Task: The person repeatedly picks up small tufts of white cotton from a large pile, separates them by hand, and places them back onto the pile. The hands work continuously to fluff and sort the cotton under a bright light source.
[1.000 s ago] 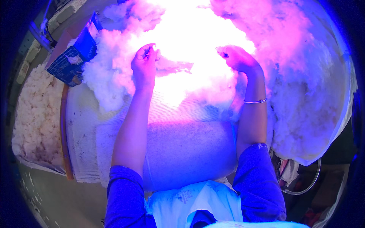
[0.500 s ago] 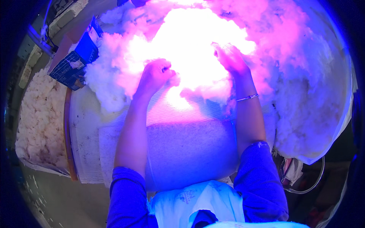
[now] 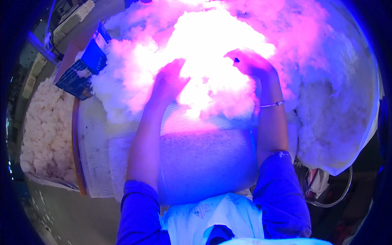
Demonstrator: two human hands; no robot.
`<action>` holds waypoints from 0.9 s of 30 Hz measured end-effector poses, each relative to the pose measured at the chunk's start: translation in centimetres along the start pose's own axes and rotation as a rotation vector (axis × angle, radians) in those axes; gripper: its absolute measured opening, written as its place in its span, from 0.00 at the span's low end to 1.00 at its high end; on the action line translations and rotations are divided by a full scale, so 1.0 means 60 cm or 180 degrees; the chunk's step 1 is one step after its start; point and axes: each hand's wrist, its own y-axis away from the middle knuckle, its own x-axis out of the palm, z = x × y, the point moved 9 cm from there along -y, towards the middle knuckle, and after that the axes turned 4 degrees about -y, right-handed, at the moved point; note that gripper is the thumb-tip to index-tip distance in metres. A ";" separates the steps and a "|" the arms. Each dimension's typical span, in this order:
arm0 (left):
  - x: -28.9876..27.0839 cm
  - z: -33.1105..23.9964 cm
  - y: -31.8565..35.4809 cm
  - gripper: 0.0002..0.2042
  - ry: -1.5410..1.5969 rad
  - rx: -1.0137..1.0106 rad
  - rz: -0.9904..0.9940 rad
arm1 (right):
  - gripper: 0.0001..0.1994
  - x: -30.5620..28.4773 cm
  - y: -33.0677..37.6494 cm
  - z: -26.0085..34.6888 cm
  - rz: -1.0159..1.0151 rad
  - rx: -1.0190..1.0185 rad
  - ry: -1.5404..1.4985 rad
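A heap of fluffy white fibre (image 3: 232, 92) lies in front of me, lit so brightly in pink and violet that its middle is washed out. At the left side of the glare is my left hand (image 3: 169, 79), thumb apart from the fingers, with fibre beside it. My right hand (image 3: 253, 64) is bent at the wrist over the right side of the heap. Its fingers curl toward the thumb around a small dark gap. Glare hides the fingertips and whatever they pinch. A thin bracelet (image 3: 272, 104) circles my right wrist.
The heap rests on a pale ribbed work surface (image 3: 96, 163) with a wooden edge strip (image 3: 76, 151) at left. A blue open box (image 3: 79, 73) stands at the upper left. Beyond the strip sits a mass of cream fibre (image 3: 49, 134). More fibre (image 3: 326, 122) fills the right side.
My left hand has loosened from a fist, its fingers now stretched forward. My right hand has shifted slightly and bent inward at the wrist. Fibre between the hands has changed shape.
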 end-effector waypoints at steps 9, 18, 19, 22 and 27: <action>0.031 -0.072 0.017 0.10 0.1093 0.1111 0.1000 | 0.18 -0.040 -0.038 0.125 -0.1081 -0.0617 -0.1743; 0.089 -0.082 0.043 0.08 0.1177 0.0482 0.1951 | 0.18 0.038 -0.063 0.140 -0.1579 -0.0467 -0.0693; 0.088 -0.087 0.041 0.09 0.1099 0.0533 0.1887 | 0.16 0.030 -0.057 0.149 -0.1855 -0.0686 -0.0731; 0.088 -0.097 0.042 0.10 0.1004 0.0694 0.1889 | 0.13 0.051 -0.069 0.136 -0.1504 -0.0306 -0.1043; 0.074 -0.095 0.041 0.11 0.0805 0.0920 0.1716 | 0.09 0.054 -0.068 0.105 -0.1015 0.0327 -0.1372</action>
